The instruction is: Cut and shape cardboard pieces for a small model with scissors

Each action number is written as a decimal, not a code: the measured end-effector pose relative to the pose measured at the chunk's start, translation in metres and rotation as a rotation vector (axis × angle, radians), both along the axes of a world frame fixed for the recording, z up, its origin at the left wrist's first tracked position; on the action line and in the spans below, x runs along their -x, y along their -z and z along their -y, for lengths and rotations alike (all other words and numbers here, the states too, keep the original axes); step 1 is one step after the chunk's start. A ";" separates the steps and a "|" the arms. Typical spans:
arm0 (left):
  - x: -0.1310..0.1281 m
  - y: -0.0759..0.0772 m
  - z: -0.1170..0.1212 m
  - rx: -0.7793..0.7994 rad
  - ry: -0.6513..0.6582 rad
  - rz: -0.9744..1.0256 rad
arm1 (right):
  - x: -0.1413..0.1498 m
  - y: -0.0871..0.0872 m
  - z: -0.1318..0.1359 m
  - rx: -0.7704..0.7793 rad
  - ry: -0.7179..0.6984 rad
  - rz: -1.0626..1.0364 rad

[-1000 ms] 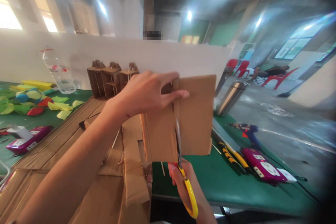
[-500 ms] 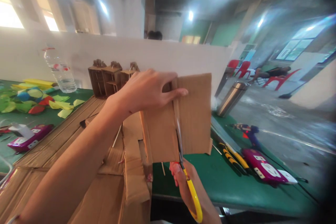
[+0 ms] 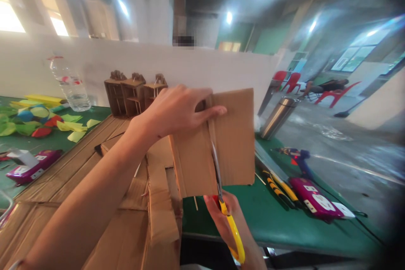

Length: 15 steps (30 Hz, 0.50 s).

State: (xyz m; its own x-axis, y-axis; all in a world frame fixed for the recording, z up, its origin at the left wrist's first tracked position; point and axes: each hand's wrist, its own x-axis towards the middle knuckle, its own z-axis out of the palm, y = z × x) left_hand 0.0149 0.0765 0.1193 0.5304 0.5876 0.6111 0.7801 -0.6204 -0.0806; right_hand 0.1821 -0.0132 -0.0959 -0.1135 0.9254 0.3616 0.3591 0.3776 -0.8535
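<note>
My left hand [image 3: 190,107] grips the top of an upright piece of cardboard [image 3: 236,139], its thumb pressed on the near face. A slit runs up through the cardboard from the lower edge, and the blades of a pair of scissors [image 3: 234,232] with yellow handles sit inside it. My right hand [image 3: 226,215] is closed around the scissors' handles below the cardboard; some of its fingers are hidden. Under my left forearm lies a larger cardboard structure [image 3: 163,215] with a notch cut in it.
Small cardboard boxes [image 3: 133,93] stand by the white partition, with a water bottle [image 3: 71,86] to their left. At right are a steel flask [image 3: 280,118], a yellow-black tool [image 3: 276,190], a glue gun [image 3: 297,158] and a purple power strip [image 3: 316,200]. Paper scraps [image 3: 41,120] lie at left.
The right hand and scissors have shifted slightly, and the blades look a little closer together in the slit. My left hand keeps its grip on the cardboard.
</note>
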 end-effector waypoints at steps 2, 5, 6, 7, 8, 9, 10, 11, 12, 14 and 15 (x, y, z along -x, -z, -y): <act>0.000 0.001 -0.001 0.003 0.008 0.007 | -0.002 0.000 -0.001 -0.007 -0.017 0.015; 0.001 0.001 -0.002 0.019 0.021 0.016 | -0.003 0.003 -0.002 -0.021 -0.015 0.020; 0.002 0.001 -0.002 0.026 0.023 0.018 | -0.003 0.004 -0.003 -0.031 -0.013 0.022; 0.002 0.001 -0.002 0.032 0.025 0.020 | -0.003 0.004 -0.003 -0.046 -0.006 0.021; 0.002 0.001 -0.002 0.036 0.027 0.021 | -0.003 0.005 -0.003 -0.060 -0.002 0.020; 0.003 0.001 -0.002 0.041 0.027 0.022 | -0.003 0.005 -0.003 -0.073 0.005 0.020; 0.003 0.001 -0.002 0.046 0.027 0.020 | -0.003 0.005 -0.003 -0.079 0.009 0.021; 0.003 0.001 -0.002 0.049 0.026 0.019 | -0.002 0.004 -0.003 -0.079 0.012 0.022; 0.003 0.001 -0.002 0.052 0.026 0.019 | -0.002 0.003 -0.003 -0.074 0.010 0.026; 0.004 0.001 -0.002 0.061 0.028 0.017 | -0.002 0.001 -0.003 -0.067 0.009 0.033; 0.004 0.001 -0.002 0.064 0.030 0.015 | -0.002 0.001 -0.003 -0.062 0.010 0.036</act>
State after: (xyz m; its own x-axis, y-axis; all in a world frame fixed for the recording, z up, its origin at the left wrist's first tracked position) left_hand 0.0110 0.0784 0.1183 0.5393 0.6097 0.5809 0.7622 -0.6467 -0.0288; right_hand 0.1839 -0.0098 -0.0965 -0.1185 0.9026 0.4139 0.3932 0.4254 -0.8151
